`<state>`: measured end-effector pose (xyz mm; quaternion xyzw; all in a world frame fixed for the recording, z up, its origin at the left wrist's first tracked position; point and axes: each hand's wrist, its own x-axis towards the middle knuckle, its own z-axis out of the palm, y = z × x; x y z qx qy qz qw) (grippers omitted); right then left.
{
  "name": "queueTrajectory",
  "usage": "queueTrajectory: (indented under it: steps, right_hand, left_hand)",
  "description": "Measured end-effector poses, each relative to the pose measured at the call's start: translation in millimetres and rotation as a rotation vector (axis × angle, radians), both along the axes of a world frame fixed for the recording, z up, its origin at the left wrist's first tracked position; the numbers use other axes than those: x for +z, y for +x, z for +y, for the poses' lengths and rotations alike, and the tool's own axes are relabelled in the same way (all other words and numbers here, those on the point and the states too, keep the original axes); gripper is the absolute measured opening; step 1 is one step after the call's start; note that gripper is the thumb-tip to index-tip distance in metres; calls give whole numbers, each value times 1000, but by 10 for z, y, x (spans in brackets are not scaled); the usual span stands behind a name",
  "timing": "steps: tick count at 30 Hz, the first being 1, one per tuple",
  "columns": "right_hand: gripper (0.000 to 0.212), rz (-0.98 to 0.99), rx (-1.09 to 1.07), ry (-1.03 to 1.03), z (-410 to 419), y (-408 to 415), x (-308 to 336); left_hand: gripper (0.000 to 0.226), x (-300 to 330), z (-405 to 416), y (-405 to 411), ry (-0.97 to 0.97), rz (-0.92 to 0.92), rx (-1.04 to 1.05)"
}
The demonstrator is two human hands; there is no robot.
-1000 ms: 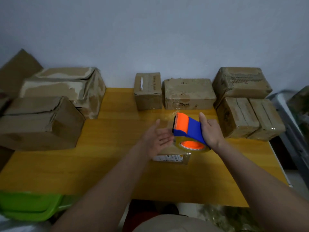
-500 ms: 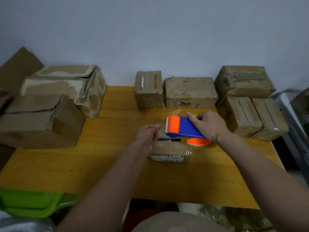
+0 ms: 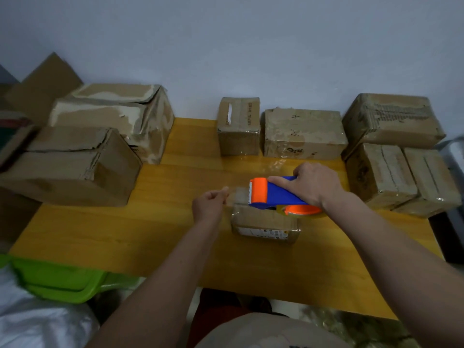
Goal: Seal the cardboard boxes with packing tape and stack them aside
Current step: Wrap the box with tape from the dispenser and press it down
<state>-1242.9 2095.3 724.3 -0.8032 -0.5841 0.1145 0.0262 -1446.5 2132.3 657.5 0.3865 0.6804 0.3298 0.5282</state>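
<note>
Right hand grips the tape gun above the small box; left hand pinches the tape end taut beside it, likely ready to stick down.

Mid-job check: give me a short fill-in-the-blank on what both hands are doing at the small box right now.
1. The right hand grips the blue and ____ tape dispenser.
2. The left hand pinches the free end of the clear ____.
3. The dispenser is above the small box, which lies on the ____ table.
4. A ____ bin sits at the table's near-left corner.

Missing words: orange; tape; yellow; green
</note>
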Motion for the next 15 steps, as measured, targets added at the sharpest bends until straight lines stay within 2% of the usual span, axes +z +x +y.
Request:
queueTrajectory:
  steps: [3,7,9,12,15]
  right_hand:
    - [78,-35,-1,-52,44,-65,-21]
    - [69,-41,14,-114,130,-122,-25]
    - [63,58,22,-161,155,-94,-7]
    - [51,323,-33,-177,158,-1,32]
    - [46,425,-66,-119,148,26,12]
  left_hand:
    - [26,-104,-32,-9,16,55,14]
    - [24,-227,-4,-32,18,96,19]
    - [22,-291,15,-40,-3,107,22]
    - [19,-378,46,-61,-41,105,48]
    - [20,-433,71,-66,-51,117,67]
